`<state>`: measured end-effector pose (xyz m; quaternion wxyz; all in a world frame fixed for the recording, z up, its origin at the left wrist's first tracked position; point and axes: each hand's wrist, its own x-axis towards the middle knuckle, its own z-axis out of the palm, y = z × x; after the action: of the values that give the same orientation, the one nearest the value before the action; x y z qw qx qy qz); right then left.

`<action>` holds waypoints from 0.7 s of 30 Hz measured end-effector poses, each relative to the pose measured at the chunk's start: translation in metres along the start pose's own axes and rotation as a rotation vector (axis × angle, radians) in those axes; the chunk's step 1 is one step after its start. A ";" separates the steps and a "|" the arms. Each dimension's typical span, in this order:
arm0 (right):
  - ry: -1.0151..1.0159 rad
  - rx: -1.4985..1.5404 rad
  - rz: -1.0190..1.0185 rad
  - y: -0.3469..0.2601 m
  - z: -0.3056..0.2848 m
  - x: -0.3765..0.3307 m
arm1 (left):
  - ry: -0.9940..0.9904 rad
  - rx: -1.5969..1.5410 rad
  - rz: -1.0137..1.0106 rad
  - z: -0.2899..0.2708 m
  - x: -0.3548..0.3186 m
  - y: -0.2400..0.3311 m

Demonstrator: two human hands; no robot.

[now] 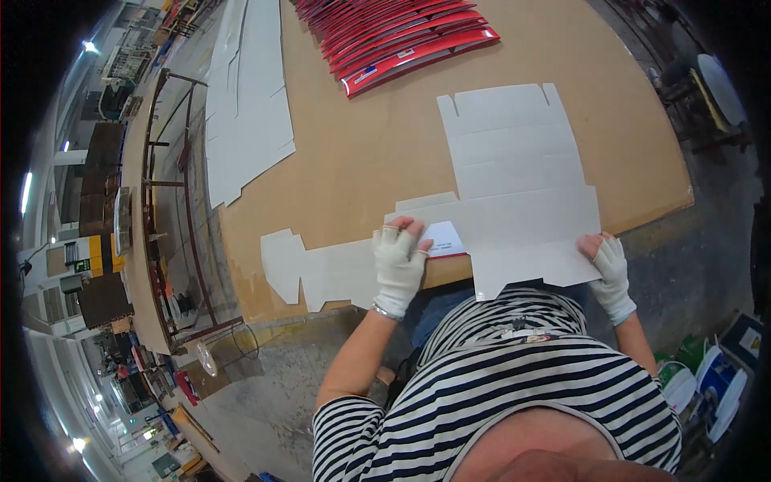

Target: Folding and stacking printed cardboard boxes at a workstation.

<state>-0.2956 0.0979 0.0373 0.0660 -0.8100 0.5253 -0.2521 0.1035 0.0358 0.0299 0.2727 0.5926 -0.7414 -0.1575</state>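
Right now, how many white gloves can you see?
2. One white glove is on the left hand, over the flat cardboard sheet; the second glove is on the right hand, at the sheet's right edge. Others might be hidden.

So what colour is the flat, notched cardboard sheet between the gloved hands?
The notched cardboard sheet shows pale grey, clearest in the head view.

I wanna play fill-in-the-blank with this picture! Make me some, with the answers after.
1. The left hand and right hand wear gloves, making ____ gloves altogether.
2. The right hand touches the ____ edge of the large cardboard sheet.
3. The shirt has dark and white ____.
4. The shiny stacked pieces are mostly ____.

Missing words: two; right; stripes; red.
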 end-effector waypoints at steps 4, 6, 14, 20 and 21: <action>0.106 0.059 0.121 0.010 0.004 0.010 | -0.216 -0.025 0.418 0.010 -0.003 0.021; 0.115 0.096 0.218 0.014 0.007 0.018 | -0.257 -0.131 0.434 0.018 0.000 0.042; 0.003 0.152 0.834 0.005 0.013 0.043 | -0.069 0.070 0.289 0.074 0.014 0.059; 0.280 0.645 1.083 -0.027 0.044 -0.053 | -0.364 0.228 0.352 0.079 0.026 0.090; 0.116 0.872 1.127 -0.029 0.045 -0.065 | -0.444 0.157 0.330 0.081 0.028 0.102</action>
<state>-0.2710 0.1606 -0.0130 0.4759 -0.3005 0.7179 -0.4097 -0.0294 0.0262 0.0274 0.0787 0.4344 -0.8792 -0.1789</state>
